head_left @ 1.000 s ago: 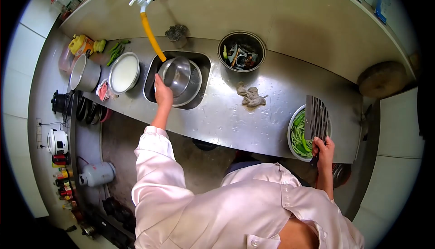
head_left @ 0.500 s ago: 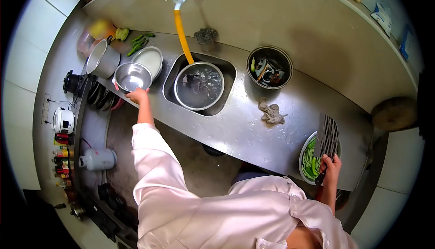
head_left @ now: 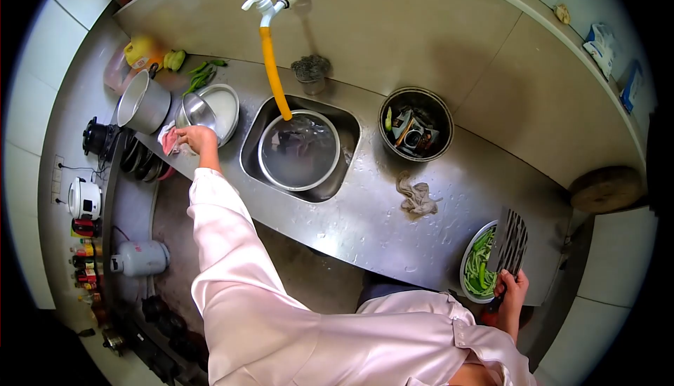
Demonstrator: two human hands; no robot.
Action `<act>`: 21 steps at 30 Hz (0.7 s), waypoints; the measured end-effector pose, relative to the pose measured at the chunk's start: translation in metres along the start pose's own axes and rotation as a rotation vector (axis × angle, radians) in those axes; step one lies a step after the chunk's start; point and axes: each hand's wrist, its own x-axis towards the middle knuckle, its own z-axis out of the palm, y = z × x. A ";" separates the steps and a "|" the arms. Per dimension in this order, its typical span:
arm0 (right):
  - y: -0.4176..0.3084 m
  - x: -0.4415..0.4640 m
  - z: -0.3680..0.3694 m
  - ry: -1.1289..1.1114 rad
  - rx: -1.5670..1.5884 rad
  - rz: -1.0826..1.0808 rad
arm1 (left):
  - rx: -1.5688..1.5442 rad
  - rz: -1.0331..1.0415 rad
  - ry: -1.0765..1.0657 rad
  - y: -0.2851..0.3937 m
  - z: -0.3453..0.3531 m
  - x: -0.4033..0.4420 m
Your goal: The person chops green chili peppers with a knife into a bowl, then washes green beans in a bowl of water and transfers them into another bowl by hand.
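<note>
My left hand point(head_left: 199, 139) grips the near edge of a shiny steel bowl point(head_left: 199, 111), which is tilted on its side. The bowl overlaps a wider round basin point(head_left: 229, 102) with whitish contents. A red and white cloth point(head_left: 169, 138) lies beside my fingers. At the right, my right hand point(head_left: 513, 285) is closed around the handle of a cleaver point(head_left: 508, 240), its broad blade upright and streaked. Partly behind the blade is a bowl of cut green vegetables point(head_left: 479, 263), with long green chillies on top.
A tap with a yellow hose point(head_left: 274, 70) runs toward a water-filled basin point(head_left: 298, 151) in the sink point(head_left: 349, 168). A dark pot point(head_left: 417, 125), a wet rag point(head_left: 418, 196) and a scrubber point(head_left: 310, 69) sit on the counter. An aluminium pot point(head_left: 144, 102) and green chillies point(head_left: 202, 75) are at the left.
My left hand has turned the steel bowl from level to tilted, up against the wider basin. The red and white cloth now shows. My right hand still holds the cleaver; the whole view has shifted slightly.
</note>
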 end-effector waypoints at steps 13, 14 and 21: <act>-0.005 0.009 0.008 -0.057 -0.024 -0.006 | -1.323 -0.629 -0.800 -0.060 0.048 0.014; -0.008 0.009 0.010 -0.051 -0.022 0.004 | -1.228 -0.593 -0.843 -0.062 0.047 0.004; -0.009 0.015 0.010 -0.090 -0.009 -0.005 | -0.686 -0.465 -1.142 -0.055 0.004 -0.058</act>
